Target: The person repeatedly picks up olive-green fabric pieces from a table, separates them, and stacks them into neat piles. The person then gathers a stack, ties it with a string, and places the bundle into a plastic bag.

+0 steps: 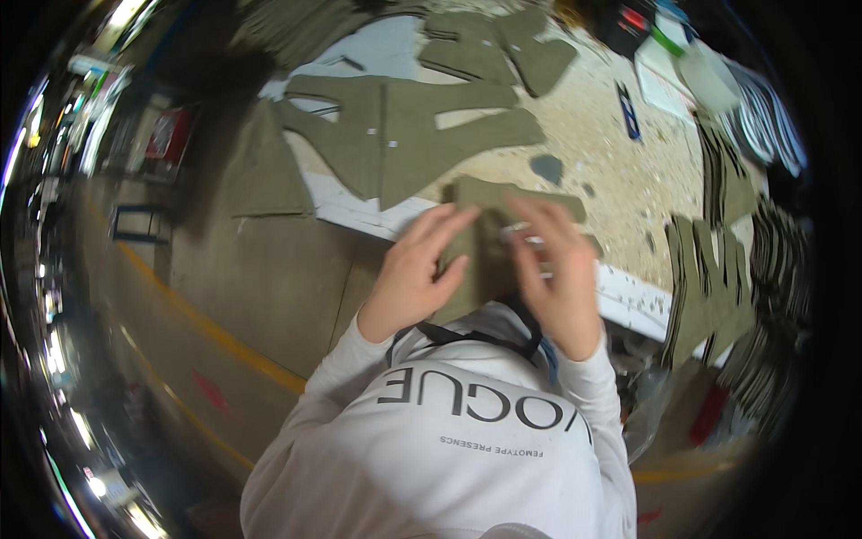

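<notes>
An olive-green cut fabric piece (471, 256) lies in front of me, over the table's near edge and close to my body. My left hand (417, 260) rests at its left side, fingers stretched toward the cloth and thumb apart. Over the right part of the piece is my right hand (558, 260), its fingers bent and blurred. A small white piece (509, 233) shows at its fingertips, and more white shows between the fingers. Just beyond, two flat olive panels (346, 117) lie side by side, each bearing a small white square.
More olive pieces (485, 54) lie at the far side, and stacks (709, 287) fill the right edge. A dark blue cutter-like tool (628, 112), a grey flat pebble-shaped piece (546, 168) and a tape roll (709, 79) sit on the worn tabletop (620, 189). Yellow lines mark the floor.
</notes>
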Action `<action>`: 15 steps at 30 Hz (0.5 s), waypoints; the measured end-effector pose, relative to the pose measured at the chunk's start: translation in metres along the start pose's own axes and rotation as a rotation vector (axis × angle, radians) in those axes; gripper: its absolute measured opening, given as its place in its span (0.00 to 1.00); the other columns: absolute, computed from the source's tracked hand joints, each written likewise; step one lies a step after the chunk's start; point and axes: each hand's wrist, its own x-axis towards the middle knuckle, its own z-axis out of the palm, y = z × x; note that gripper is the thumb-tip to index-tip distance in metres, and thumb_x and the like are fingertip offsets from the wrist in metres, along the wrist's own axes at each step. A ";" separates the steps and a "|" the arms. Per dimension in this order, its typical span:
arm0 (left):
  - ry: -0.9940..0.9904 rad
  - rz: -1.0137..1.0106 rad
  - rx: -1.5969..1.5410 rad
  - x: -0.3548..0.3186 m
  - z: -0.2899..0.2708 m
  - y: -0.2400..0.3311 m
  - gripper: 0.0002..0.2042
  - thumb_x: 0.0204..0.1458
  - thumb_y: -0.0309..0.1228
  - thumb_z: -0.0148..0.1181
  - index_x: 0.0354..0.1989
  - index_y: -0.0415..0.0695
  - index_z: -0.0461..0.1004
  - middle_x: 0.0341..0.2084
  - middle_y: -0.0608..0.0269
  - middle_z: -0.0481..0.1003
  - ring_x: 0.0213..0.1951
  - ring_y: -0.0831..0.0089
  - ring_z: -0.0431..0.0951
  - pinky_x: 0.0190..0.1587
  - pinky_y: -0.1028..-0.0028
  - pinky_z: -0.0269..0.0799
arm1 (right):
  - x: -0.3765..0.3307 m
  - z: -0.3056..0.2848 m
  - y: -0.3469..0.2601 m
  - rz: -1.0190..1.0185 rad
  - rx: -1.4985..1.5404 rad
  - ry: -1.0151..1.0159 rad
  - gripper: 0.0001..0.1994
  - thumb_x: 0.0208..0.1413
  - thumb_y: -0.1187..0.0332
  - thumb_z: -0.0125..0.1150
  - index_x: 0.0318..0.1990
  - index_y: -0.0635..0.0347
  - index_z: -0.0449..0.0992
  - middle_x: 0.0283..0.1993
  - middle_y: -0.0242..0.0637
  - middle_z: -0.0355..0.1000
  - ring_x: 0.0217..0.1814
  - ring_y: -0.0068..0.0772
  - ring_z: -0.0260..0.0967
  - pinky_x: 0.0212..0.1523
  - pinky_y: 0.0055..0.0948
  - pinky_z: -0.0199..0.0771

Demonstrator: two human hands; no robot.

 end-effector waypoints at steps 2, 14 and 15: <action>-0.036 0.148 0.085 0.012 -0.009 0.007 0.27 0.50 0.22 0.59 0.61 0.51 0.70 0.59 0.52 0.67 0.34 0.71 0.79 0.30 0.75 0.74 | 0.004 -0.015 0.010 0.033 0.044 0.097 0.16 0.57 0.79 0.56 0.53 0.61 0.76 0.48 0.43 0.73 0.40 0.31 0.75 0.34 0.29 0.76; 0.692 0.117 0.001 0.009 -0.147 -0.015 0.26 0.52 0.19 0.60 0.62 0.44 0.68 0.60 0.55 0.64 0.33 0.79 0.75 0.31 0.81 0.72 | 0.020 -0.020 0.078 0.062 0.064 0.192 0.13 0.61 0.75 0.55 0.50 0.60 0.79 0.44 0.33 0.76 0.38 0.17 0.68 0.31 0.16 0.63; 0.828 0.140 -0.073 0.008 -0.149 -0.034 0.26 0.52 0.19 0.60 0.63 0.41 0.67 0.61 0.54 0.62 0.35 0.79 0.76 0.34 0.82 0.72 | 0.018 -0.020 0.082 0.056 0.060 0.187 0.12 0.61 0.75 0.55 0.50 0.60 0.79 0.44 0.33 0.75 0.38 0.17 0.68 0.32 0.16 0.63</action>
